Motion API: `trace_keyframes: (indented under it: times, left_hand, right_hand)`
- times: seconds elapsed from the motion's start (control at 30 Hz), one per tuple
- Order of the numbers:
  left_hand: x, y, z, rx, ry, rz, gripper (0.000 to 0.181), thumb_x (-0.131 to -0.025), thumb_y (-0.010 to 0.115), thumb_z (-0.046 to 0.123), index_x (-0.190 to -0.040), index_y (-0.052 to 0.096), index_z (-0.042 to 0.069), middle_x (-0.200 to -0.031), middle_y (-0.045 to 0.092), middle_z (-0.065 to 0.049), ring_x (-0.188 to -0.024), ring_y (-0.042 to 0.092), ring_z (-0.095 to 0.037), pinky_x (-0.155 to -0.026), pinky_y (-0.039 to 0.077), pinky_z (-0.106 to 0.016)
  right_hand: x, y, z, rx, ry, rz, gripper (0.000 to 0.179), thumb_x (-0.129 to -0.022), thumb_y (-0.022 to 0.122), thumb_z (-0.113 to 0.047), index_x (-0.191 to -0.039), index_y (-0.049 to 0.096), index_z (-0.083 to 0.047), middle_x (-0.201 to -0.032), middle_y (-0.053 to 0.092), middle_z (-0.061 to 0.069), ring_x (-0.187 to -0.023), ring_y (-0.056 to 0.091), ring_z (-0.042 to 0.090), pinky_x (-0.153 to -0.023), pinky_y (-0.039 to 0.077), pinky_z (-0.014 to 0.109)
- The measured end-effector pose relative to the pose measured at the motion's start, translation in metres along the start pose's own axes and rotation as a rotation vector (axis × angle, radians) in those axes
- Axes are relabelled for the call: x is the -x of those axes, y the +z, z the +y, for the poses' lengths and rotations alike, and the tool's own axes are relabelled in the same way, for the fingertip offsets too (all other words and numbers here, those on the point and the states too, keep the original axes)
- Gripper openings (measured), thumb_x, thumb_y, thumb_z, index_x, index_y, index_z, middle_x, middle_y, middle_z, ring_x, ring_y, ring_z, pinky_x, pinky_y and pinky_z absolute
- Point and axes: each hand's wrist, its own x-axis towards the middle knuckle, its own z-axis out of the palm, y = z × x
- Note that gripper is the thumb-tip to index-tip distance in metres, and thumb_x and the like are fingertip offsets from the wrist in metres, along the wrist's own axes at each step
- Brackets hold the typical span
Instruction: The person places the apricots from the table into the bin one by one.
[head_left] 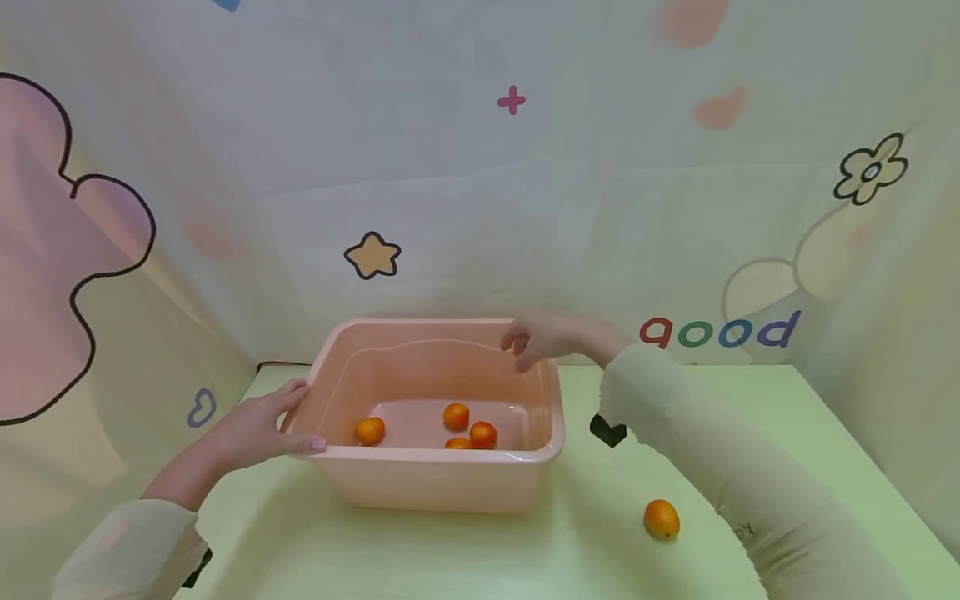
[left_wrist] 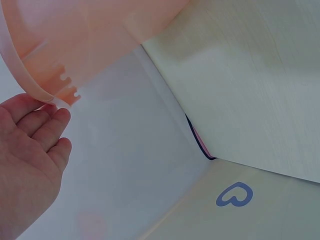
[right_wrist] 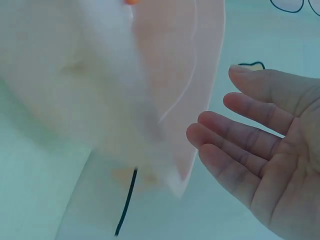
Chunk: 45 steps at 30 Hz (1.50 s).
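A pink plastic basin [head_left: 442,479] stands on the table with several small, round orange fruits inside, one of them [head_left: 371,431] at the left. My left hand [head_left: 258,429] grips the basin's left rim, thumb along the front corner. In the left wrist view, the fingers [left_wrist: 42,120] of that hand curl under the rim. My right hand [head_left: 551,337] hovers over the back right corner of the basin, holding nothing; in the right wrist view its fingers [right_wrist: 240,132] are loosely bent beside the rim. Another orange fruit [head_left: 662,520] lies on the table, right of the basin.
The pale green table [head_left: 450,558] extends around the basin. Behind it hangs a light cloth [head_left: 480,208] printed with a star, flowers and the word "good". Dark pieces show under both sleeves [head_left: 660,400].
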Motion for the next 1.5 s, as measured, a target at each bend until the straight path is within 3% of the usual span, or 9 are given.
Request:
trace_keyframes:
  times: [0.33,0.63,1.03,1.5]
  left_hand:
    - [0.001,-0.002,0.003,-0.019,0.01,-0.011,0.096,-0.069,0.065,0.054,-0.139,0.023,0.003,-0.136,0.036,-0.024,-0.113,0.043,-0.043,-0.081,0.044,-0.057]
    - [0.0,-0.002,0.003,-0.026,0.013,-0.007,0.096,-0.068,0.065,0.055,-0.139,0.025,0.004,-0.134,0.038,-0.023,-0.111,0.043,-0.043,-0.08,0.044,-0.057]
    - [0.0,-0.002,0.003,-0.046,0.011,-0.008,0.096,-0.068,0.065,0.056,-0.139,0.025,0.005,-0.133,0.04,-0.023,-0.108,0.046,-0.041,-0.078,0.044,-0.057]
    - [-0.001,-0.002,0.001,-0.051,0.019,-0.005,0.096,-0.068,0.064,0.057,-0.138,0.026,0.004,-0.136,0.035,-0.024,-0.111,0.044,-0.044,-0.08,0.043,-0.058]
  right_hand:
    - [0.04,-0.001,0.034,-0.029,0.001,0.026,0.037,-0.08,0.063,-0.015,-0.116,0.056,-0.007,-0.107,0.059,0.01,-0.095,0.055,0.022,-0.078,0.051,0.034]
    - [0.067,0.024,0.067,-0.069,0.075,0.003,0.036,-0.077,0.067,-0.015,-0.111,0.058,-0.007,-0.103,0.06,0.006,-0.092,0.055,0.02,-0.075,0.052,0.033]
    - [0.083,0.061,0.096,-0.105,0.165,-0.06,0.036,-0.074,0.069,-0.013,-0.108,0.059,-0.011,-0.102,0.058,0.004,-0.094,0.052,0.02,-0.078,0.05,0.038]
    - [0.102,0.103,0.124,-0.19,0.275,-0.074,0.041,-0.073,0.07,-0.014,-0.11,0.055,-0.007,-0.105,0.055,0.013,-0.088,0.052,0.022,-0.077,0.048,0.045]
